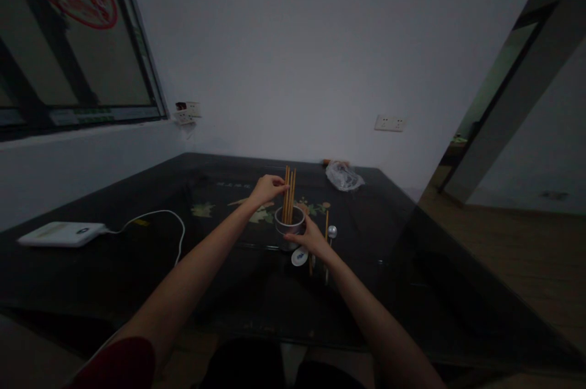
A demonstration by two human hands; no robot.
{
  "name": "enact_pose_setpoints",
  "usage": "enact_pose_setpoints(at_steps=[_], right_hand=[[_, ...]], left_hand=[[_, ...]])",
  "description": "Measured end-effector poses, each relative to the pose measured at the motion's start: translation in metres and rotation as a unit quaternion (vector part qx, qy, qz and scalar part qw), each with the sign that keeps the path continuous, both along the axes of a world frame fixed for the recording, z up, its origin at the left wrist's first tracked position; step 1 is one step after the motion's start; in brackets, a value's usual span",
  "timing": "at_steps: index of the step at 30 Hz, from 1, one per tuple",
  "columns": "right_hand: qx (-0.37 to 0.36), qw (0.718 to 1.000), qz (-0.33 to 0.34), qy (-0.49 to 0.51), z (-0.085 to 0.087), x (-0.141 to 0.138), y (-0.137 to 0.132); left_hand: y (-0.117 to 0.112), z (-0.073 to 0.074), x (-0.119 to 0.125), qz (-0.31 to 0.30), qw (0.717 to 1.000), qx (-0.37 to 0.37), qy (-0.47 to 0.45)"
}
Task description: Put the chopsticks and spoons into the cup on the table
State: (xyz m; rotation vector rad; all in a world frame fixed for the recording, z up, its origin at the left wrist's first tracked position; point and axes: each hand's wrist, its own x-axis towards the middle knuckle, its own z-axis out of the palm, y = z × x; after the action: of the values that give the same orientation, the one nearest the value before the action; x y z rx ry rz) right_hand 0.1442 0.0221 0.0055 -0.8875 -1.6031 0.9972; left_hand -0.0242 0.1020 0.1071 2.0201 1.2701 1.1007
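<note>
A round metal cup [290,222] stands on the dark glass table [137,267] and holds several wooden chopsticks [289,193] upright. My left hand [267,188] pinches the tops of those chopsticks from the left. My right hand [311,236] is wrapped round the cup's right side. Just beside the cup lie a loose chopstick [326,224], a metal spoon [332,232] and a small white spoon [299,256].
A white flat device [61,234] with a white cable [155,218] lies at the table's left. A crumpled clear plastic bag [344,176] sits at the far edge. The white wall carries sockets [389,123]; a window is at left, an open doorway at right.
</note>
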Motion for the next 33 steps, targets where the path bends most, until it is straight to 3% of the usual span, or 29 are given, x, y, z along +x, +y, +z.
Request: enact_pose_setpoints(at_steps=[15, 18, 24, 26, 29, 33], right_hand=[[0.008, 1.000, -0.001, -0.016, 0.004, 0.001, -0.003], [0.003, 1.000, 0.003, -0.013, 0.006, 0.001, -0.003], [0.008, 1.000, 0.009, -0.006, 0.006, 0.002, -0.004], [0.009, 1.000, 0.020, 0.001, 0.006, 0.001, -0.004], [0.007, 1.000, 0.028, 0.004, 0.006, 0.002, -0.004], [0.000, 1.000, 0.025, -0.004, 0.006, 0.010, -0.003]], left_hand=[[-0.004, -0.008, 0.000, 0.001, 1.000, 0.004, 0.023], [-0.013, -0.005, -0.002, 0.008, 1.000, 0.005, -0.009], [-0.052, 0.003, -0.011, 0.065, 0.984, 0.124, -0.110], [-0.068, -0.003, -0.014, 0.079, 0.980, 0.133, -0.127], [-0.083, -0.024, -0.018, 0.072, 0.979, 0.121, -0.146], [-0.085, -0.054, -0.027, 0.058, 0.982, 0.109, -0.146]])
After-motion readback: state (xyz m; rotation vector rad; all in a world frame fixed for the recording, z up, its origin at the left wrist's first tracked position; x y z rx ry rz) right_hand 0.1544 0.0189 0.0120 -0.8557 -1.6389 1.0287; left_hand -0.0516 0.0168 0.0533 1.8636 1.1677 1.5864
